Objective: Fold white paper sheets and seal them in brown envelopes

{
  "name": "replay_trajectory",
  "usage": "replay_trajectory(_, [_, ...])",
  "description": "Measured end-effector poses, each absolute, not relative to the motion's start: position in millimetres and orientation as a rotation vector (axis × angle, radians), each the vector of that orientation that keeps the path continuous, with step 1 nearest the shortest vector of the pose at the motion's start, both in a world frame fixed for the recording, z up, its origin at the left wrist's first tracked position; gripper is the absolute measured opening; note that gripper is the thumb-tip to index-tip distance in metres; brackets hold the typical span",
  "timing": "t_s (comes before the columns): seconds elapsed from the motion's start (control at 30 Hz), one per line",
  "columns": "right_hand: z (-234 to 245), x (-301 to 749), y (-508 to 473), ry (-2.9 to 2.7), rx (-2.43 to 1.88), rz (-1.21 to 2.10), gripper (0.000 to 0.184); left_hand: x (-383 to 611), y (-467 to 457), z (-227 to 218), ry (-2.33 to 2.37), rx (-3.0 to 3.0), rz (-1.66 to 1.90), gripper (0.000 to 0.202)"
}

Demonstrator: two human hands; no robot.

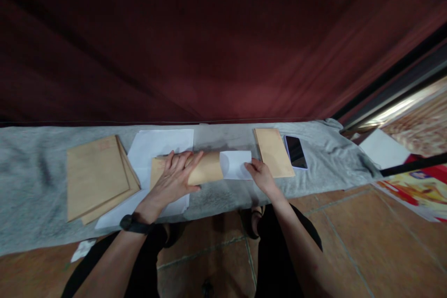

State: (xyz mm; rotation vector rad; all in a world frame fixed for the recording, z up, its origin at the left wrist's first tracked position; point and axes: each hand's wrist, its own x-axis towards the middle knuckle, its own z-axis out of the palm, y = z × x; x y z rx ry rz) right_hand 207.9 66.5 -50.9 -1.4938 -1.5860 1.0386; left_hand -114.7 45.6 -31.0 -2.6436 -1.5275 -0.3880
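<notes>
A brown envelope (207, 170) lies across the grey cloth (35, 186), with folded white paper (235, 164) sticking out of its right end. My left hand (176, 177) rests flat on the envelope's left part, fingers stretched out, a black watch on the wrist. My right hand (260, 174) pinches the white paper's right edge. Under the envelope lie loose white sheets (159, 146).
A stack of brown envelopes (98, 174) lies at the left. Another brown envelope (274, 151) and a black phone (296, 151) lie at the right. A dark red curtain hangs behind. Tiled floor, a white sheet (382, 149) and a coloured poster (419, 188) are at the right.
</notes>
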Motion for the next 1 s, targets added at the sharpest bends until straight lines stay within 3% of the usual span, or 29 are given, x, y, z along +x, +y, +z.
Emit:
replay_trajectory(0.23, [-48, 187, 62, -1.477, -1.462, 1.250, 0.045, -106, 44, -28, -1.476, -2.700, -0.443, 0.112])
replay_trajectory(0.83, [-65, 154, 62, -1.658, -1.537, 1.263, 0.027, -91, 44, -32, -1.380, -2.802, -0.493, 0.108])
replay_trajectory(1.0, [-58, 151, 57, -1.761, -1.607, 1.044, 0.021, -91, 45, -32, -1.372, -2.800, -0.496, 0.108])
